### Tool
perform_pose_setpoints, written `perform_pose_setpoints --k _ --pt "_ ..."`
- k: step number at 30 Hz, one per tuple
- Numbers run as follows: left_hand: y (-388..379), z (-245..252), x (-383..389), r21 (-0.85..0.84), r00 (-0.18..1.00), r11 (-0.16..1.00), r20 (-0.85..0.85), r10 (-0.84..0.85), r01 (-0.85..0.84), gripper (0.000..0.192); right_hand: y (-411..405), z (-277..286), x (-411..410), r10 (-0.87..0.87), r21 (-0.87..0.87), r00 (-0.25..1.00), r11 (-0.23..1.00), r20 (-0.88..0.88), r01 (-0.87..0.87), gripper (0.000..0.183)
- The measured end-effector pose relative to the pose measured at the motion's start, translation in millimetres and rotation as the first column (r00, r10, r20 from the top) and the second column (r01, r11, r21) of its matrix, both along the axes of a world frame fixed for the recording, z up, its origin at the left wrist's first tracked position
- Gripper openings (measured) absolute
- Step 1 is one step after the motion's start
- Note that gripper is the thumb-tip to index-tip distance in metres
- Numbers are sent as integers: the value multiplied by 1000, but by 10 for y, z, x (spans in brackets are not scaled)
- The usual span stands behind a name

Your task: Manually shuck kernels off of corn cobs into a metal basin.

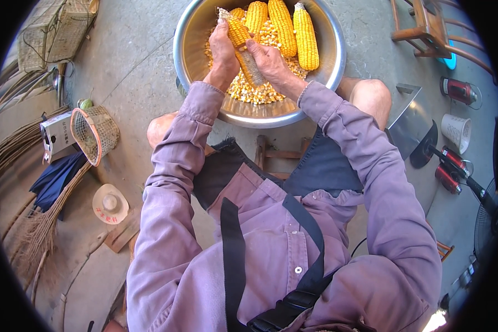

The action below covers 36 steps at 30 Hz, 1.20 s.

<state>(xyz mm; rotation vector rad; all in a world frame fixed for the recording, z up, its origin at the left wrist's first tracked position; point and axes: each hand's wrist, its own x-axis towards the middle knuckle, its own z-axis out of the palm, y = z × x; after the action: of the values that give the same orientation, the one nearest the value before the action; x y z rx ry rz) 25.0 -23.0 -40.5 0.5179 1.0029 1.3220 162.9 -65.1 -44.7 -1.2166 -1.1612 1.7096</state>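
My left hand (224, 52) grips the upper part of a partly shelled corn cob (251, 68), tilted over a wide stainless steel basin (265, 120). On the cob's far part yellow kernels are still attached; its near part is bare. My right hand (272, 66) holds the same cob lower down, its thumb against the edge of the kernel rows. Loose corn kernels (255, 95) cover much of the basin's bottom. Several whole ears lie on them at the far side, among them one ear (282, 29) in the middle and another ear (306, 39) at the right.
Below the basin, a wooden stool (280, 154) shows between my knees. To the left are a wire-mesh basket (108, 128), a straw hat (110, 203) and a twig broom (54, 224). A wooden chair (427, 31), a red thermos (458, 90) and a white plastic basket (456, 130) stand right.
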Motion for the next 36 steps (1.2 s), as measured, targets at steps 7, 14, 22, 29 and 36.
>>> perform_pose_setpoints --k 7,14,22,29,36 --pt "-22 12 45 -105 995 990 -7 95 -95 40 -97 122 20 -11 6 999 1000 47 11 41" --pt "-21 122 22 9 1000 1000 24 3 -3 44 -51 265 40 -69 -132 990 990 -121 53 53" --pt "-37 125 64 -63 993 993 -63 96 -100 43 3 91 23 -66 -135 983 990 -171 43 52" --pt "-62 99 73 -22 998 998 -45 50 -51 47 -95 167 37 -47 10 998 999 46 46 44" --pt "-12 77 26 -32 999 999 23 23 -22 48 -78 323 21 -102 102 991 990 88 93 48"
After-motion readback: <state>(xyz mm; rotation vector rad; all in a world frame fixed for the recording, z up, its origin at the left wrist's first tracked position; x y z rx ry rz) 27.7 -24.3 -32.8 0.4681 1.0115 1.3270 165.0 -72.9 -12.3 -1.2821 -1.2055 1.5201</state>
